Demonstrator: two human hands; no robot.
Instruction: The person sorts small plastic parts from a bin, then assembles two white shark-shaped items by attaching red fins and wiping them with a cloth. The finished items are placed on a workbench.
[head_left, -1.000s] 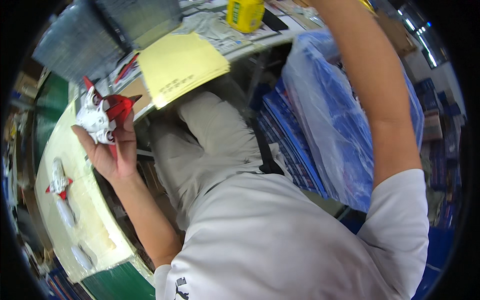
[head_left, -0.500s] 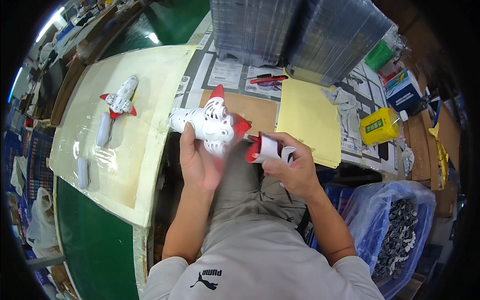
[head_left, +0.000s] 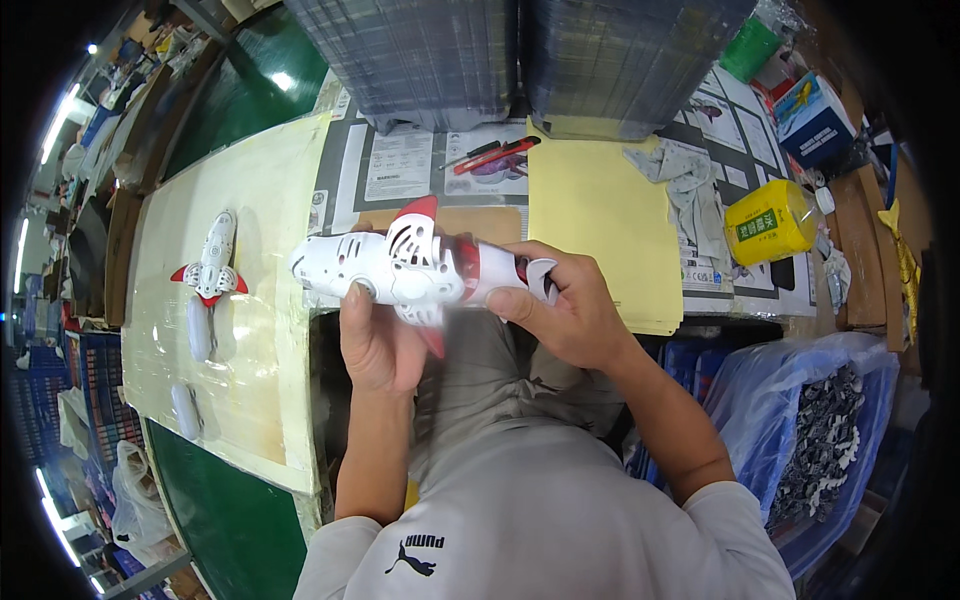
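The left hand (head_left: 383, 345) is grasping a white, red-finned plastic body (head_left: 385, 265) while the right hand (head_left: 580, 310) is pinching a red-and-white tubular piece (head_left: 499, 270), apparently aligning their ends.

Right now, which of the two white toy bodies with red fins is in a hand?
The toy body at the picture's centre, in the left hand; the other toy body lies untouched on the cream-coloured surface at left.
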